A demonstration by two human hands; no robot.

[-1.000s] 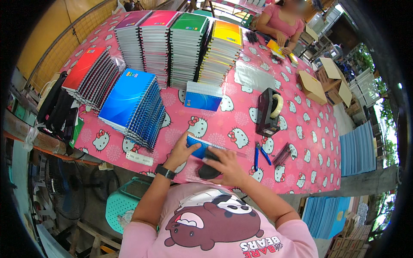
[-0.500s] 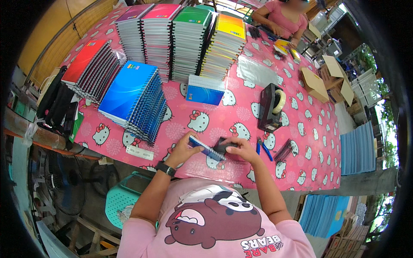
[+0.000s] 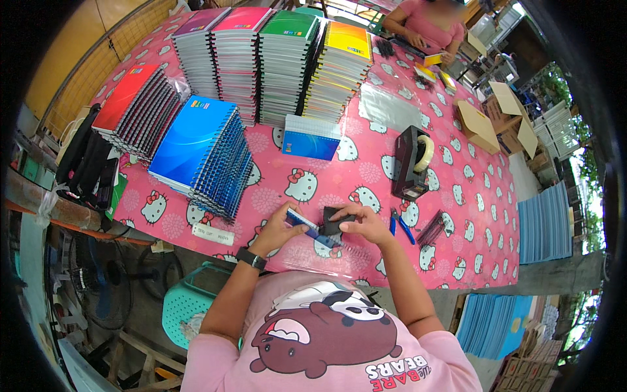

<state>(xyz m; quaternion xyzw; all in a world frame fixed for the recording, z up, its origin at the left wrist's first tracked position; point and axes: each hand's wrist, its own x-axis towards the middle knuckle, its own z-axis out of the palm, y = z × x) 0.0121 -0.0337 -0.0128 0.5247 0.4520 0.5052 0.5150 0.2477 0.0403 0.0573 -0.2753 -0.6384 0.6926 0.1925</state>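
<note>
Near the table's front edge, my left hand [image 3: 281, 231] is closed on a small blue notebook [image 3: 317, 236], thumb on its top. My right hand [image 3: 366, 227] grips a small black block-like object [image 3: 332, 224], pressed close to the notebook's right part; what kind of tool it is cannot be made out. Clear plastic [image 3: 320, 262] lies under and in front of both hands. Just right of my right hand are blue-handled pliers [image 3: 404, 228] and a bundle of dark binding coils [image 3: 432, 230]. Beyond my hands rests a blue-covered notebook [image 3: 309, 145] with a white grid-ruled part.
Tall stacks of spiral notebooks [image 3: 285, 65] fill the far left, with a blue stack [image 3: 202, 153] and a red stack [image 3: 134, 108] nearer. A tape dispenser [image 3: 410, 166] stands right of centre. Across the table sits a co-worker [image 3: 431, 29]. Cardboard boxes [image 3: 479, 127] are at right.
The black object in my right hand has turned and now shows a broader face against the notebook. My left hand barely moved. The co-worker's hand has lifted a yellow item.
</note>
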